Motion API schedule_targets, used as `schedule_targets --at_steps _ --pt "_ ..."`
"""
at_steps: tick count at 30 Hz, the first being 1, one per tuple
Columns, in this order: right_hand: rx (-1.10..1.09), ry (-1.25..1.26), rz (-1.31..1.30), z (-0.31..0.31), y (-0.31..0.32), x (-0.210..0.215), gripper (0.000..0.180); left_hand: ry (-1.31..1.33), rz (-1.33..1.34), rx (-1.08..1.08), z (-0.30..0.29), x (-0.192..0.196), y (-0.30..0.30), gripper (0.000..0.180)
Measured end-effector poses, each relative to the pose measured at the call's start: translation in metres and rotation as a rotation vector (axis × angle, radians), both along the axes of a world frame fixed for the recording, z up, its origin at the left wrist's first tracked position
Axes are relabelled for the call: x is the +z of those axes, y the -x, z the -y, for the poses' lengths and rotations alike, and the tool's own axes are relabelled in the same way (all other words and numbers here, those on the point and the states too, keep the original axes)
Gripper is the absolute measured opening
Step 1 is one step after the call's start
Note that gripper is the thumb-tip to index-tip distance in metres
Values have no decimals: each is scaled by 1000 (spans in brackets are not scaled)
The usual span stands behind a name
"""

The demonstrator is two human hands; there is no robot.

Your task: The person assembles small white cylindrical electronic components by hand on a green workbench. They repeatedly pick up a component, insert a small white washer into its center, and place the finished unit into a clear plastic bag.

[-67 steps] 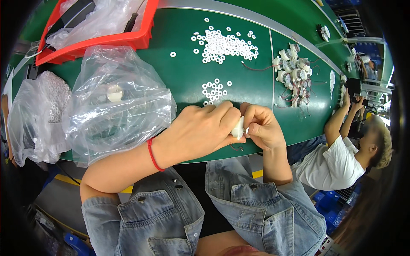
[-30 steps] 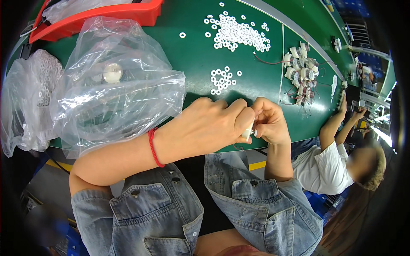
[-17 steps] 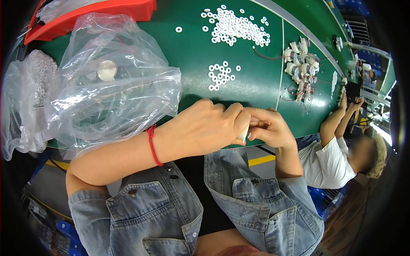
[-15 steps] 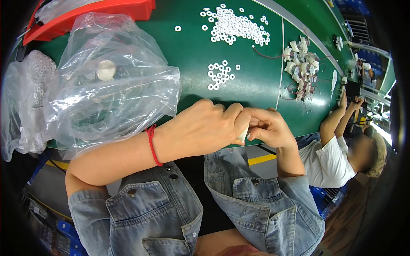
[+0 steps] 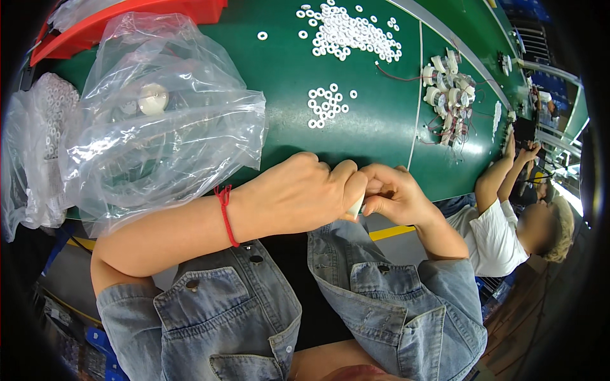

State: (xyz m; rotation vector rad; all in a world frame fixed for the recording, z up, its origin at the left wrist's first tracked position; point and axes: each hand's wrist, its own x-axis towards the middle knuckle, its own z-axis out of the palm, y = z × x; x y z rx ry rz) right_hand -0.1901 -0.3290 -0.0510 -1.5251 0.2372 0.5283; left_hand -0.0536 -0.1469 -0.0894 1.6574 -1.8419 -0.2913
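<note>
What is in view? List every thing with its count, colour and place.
small part: one, white, pinched between both hands
rings: many, white, big heap far on table
ring cluster: small group, white, mid table
wired parts: pile, white with red wires, right
clear bag: one, left, crumpled
bag of rings: one, far left
tray: one, red, top left
table: green
co-worker: one, right
left hand
right hand

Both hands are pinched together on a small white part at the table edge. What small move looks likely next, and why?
Probably a short reach by the right hand to the small cluster of white rings for another ring. Both it and the left hand pinch one small white part, and that cluster lies nearest, just ahead on the green table.
</note>
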Motion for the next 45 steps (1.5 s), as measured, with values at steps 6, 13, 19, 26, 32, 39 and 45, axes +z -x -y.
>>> schedule_targets --at_steps 6,13,19,26,32,39,45 --pt "18 21 54 2 0 1 31 -32 -111 -18 1 0 1 46" --pt "44 19 101 3 -7 1 28 -3 -197 -15 2 -4 0 47" --pt "44 -106 -32 9 -10 10 29 -27 -233 -57 4 6 -3 49" --pt "-173 -476 9 5 -20 9 30 14 -483 -71 8 7 -12 54" --pt "-270 -492 136 1 -22 0 23 -22 -655 -65 10 9 -17 50" --pt "-333 -448 184 -5 -19 -6 24 -47 -673 -40 11 14 -19 45" --pt "-373 -372 226 -11 -18 -6 23 -33 -714 -36 11 11 -19 45"
